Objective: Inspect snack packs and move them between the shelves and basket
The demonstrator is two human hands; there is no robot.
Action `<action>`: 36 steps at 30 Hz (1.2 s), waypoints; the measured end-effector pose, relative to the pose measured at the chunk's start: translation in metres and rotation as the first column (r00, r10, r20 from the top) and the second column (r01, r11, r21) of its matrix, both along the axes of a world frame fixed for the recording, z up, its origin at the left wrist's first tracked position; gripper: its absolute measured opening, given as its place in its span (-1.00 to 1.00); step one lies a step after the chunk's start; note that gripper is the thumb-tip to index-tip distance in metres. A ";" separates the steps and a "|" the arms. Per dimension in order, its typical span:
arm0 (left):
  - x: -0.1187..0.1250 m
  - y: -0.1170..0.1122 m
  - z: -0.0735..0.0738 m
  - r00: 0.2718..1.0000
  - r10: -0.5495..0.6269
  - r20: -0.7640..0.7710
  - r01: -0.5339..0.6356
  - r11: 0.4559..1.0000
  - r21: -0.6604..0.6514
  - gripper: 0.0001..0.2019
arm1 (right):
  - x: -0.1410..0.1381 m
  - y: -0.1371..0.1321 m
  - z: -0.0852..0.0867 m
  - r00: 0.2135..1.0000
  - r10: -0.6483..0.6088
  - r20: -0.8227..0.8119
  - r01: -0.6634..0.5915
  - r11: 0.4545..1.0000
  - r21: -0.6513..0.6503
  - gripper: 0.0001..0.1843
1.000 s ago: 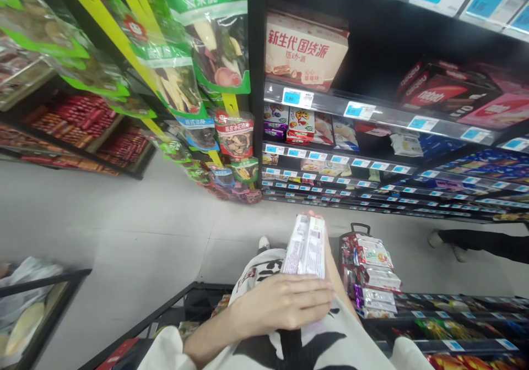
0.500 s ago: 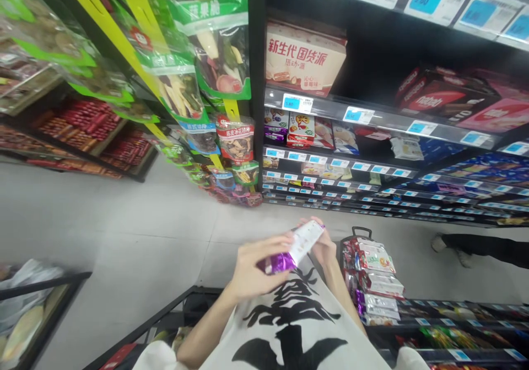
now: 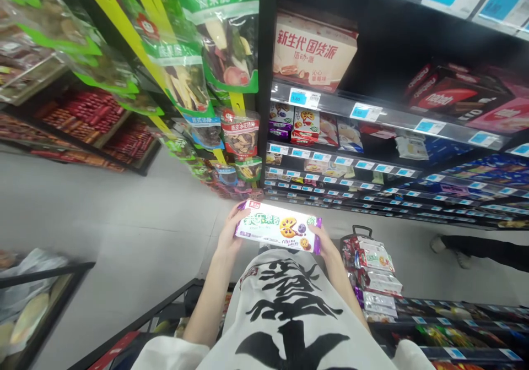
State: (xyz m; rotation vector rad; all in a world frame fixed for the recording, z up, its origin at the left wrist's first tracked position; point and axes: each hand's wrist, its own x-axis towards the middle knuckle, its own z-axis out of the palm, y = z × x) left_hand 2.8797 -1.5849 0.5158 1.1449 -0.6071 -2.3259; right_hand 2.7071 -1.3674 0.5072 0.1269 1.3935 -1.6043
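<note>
A white and purple biscuit packet (image 3: 273, 228), printed with a round biscuit and a blueberry, is held level in front of my shirt, its printed face up. My left hand (image 3: 232, 228) is closed on its left end, thumb on the top. Around the right end my right hand (image 3: 326, 244) is closed, with the fingers partly hidden below. To the right, a trolley (image 3: 362, 231) carries stacked biscuit packets (image 3: 376, 265) in red, white and purple wrappers. On the shelf ahead stand similar purple packets (image 3: 281, 118) and red packets (image 3: 306, 123).
Tall shelves (image 3: 388, 115) with price tags rise ahead. Hanging snack bags (image 3: 227, 45) line the shelf end at the left. Racks of red packaged food (image 3: 86, 119) stand further left. A person's leg (image 3: 483, 254) shows at the right on the grey floor (image 3: 165, 205). A low rack (image 3: 458, 326) is behind the trolley.
The biscuit packet has turned from a slanted pose to level, and its printed front now shows. My left hand has moved left to the packet's end.
</note>
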 end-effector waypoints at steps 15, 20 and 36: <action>-0.002 -0.003 -0.008 0.986 0.143 -0.087 -0.129 0.980 0.149 -0.73 | -0.007 -0.002 0.006 0.986 0.086 0.143 -0.094 0.994 0.049 -0.59; 0.004 0.000 -0.017 0.977 0.091 -0.195 -0.057 0.983 0.172 -0.80 | -0.014 -0.007 0.016 0.999 -0.036 0.006 0.036 0.999 0.000 -0.51; 0.015 0.052 -0.045 0.965 -0.181 -0.189 0.220 0.951 0.215 -0.75 | -0.079 -0.123 0.086 0.923 -0.316 -0.221 0.174 0.853 -0.492 -0.49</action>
